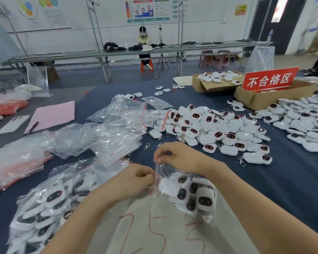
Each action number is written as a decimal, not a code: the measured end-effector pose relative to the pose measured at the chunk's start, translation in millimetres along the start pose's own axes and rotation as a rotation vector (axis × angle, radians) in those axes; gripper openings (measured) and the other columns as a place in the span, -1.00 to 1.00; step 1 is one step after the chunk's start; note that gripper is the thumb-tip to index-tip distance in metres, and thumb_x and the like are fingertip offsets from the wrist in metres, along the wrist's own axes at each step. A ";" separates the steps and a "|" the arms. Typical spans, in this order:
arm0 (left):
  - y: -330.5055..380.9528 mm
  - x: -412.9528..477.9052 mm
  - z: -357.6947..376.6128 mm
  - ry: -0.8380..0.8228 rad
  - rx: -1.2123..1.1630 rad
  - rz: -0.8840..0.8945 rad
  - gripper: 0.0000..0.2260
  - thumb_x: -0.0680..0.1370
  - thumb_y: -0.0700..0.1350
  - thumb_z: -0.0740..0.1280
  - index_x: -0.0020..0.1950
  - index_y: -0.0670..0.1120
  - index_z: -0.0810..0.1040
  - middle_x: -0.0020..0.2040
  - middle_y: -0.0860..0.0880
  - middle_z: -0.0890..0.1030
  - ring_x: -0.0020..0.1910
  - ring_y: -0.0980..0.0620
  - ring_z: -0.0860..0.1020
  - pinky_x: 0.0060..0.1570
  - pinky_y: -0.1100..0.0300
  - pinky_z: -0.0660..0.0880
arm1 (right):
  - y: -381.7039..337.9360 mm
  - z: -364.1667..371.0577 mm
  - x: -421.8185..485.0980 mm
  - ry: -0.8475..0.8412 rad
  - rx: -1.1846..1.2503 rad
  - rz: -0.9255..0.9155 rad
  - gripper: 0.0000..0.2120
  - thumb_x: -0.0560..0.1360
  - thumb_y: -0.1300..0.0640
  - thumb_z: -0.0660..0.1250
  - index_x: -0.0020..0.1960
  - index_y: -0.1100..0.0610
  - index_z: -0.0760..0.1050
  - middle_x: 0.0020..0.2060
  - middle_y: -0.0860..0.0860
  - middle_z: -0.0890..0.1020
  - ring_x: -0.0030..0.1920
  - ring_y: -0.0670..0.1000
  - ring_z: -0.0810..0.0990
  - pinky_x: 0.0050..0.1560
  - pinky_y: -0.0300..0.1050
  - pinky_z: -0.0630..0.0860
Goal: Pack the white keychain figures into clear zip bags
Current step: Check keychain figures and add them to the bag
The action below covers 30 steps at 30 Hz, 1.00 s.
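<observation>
Zip bag [166, 171], lower centre: left hand [136, 180] and right hand [176, 156] pinch its upright red seal [155, 187]; keychain figures [191, 191] lie rightward.

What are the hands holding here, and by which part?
Both hold one filled zip bag by its red-striped mouth: left hand pinches the near end, right hand the far end.
</observation>
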<state>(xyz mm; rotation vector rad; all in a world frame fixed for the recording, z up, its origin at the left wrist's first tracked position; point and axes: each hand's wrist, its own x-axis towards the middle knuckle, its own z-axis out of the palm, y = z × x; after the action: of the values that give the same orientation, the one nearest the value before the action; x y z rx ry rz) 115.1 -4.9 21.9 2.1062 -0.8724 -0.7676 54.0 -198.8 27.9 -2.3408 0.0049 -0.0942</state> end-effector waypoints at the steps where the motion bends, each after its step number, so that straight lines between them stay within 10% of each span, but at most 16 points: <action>1: 2.0 0.1 -0.6 -0.027 0.071 0.018 -0.76 0.58 -0.25 0.20 -0.13 -0.17 0.65 -0.35 0.08 0.58 -0.35 0.10 0.44 -0.25 0.23 0.41 | -1.4 0.9 1.1 -0.018 -0.020 -0.005 -0.79 0.56 0.16 0.37 -0.12 -0.16 0.58 -0.08 -0.14 0.71 0.00 -0.19 0.62 0.17 -0.20 0.51; 7: -3.7 6.1 -8.1 0.119 -0.066 0.002 -0.66 0.63 -0.37 0.13 -0.02 -0.09 0.67 -0.15 -0.01 0.73 -0.14 0.03 0.65 0.00 0.25 0.58 | 8.8 -7.9 -1.8 0.137 0.046 0.054 -0.82 0.64 0.01 0.28 0.17 -0.18 0.59 0.07 -0.27 0.63 0.10 -0.26 0.57 0.05 -0.39 0.42; 14: -8.1 31.5 -10.1 0.295 -0.055 0.001 -0.78 0.67 -0.21 0.20 0.26 -0.04 0.53 -0.12 0.03 0.68 -0.32 0.26 0.57 -0.25 0.42 0.46 | 62.8 -18.1 -15.8 0.262 -0.567 0.388 -0.54 0.66 -0.08 0.14 0.54 -0.02 0.28 0.51 0.09 0.31 0.51 0.16 0.22 0.50 0.08 0.16; 18: 9.0 64.4 -3.3 0.375 0.145 0.099 -0.76 0.65 -0.10 0.25 0.31 0.02 0.54 0.03 0.09 0.62 -0.03 0.15 0.57 -0.03 0.25 0.44 | 77.5 -12.3 -22.8 0.321 -0.611 0.311 -0.55 0.67 -0.12 0.10 0.51 0.00 0.33 0.44 0.01 0.42 0.48 0.10 0.25 0.49 0.03 0.15; 24: 44.9 112.8 28.3 -0.023 0.498 0.206 -0.46 0.59 0.20 0.34 0.52 0.06 0.35 0.32 -0.09 0.47 0.28 -0.07 0.48 0.31 0.00 0.43 | 83.3 -8.0 -31.3 0.433 -0.452 0.154 -0.70 0.66 0.03 0.21 0.34 0.09 0.50 0.26 0.00 0.58 0.33 0.07 0.44 0.37 -0.03 0.29; 30: 58.8 132.3 50.3 0.000 0.459 0.194 -0.50 0.54 0.15 0.42 0.42 0.03 0.38 0.18 -0.01 0.43 0.12 -0.01 0.44 0.10 0.10 0.44 | 96.0 -7.9 -32.3 0.498 -0.178 0.179 -0.70 0.65 0.27 0.12 0.26 0.04 0.53 0.13 -0.02 0.58 0.22 0.00 0.41 0.23 -0.12 0.34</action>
<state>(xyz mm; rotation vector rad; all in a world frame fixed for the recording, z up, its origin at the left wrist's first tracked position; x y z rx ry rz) 137.1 -155.9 7.8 2.3610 -1.3315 -0.4976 23.6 -270.4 -37.5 -2.4205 0.4841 -0.6045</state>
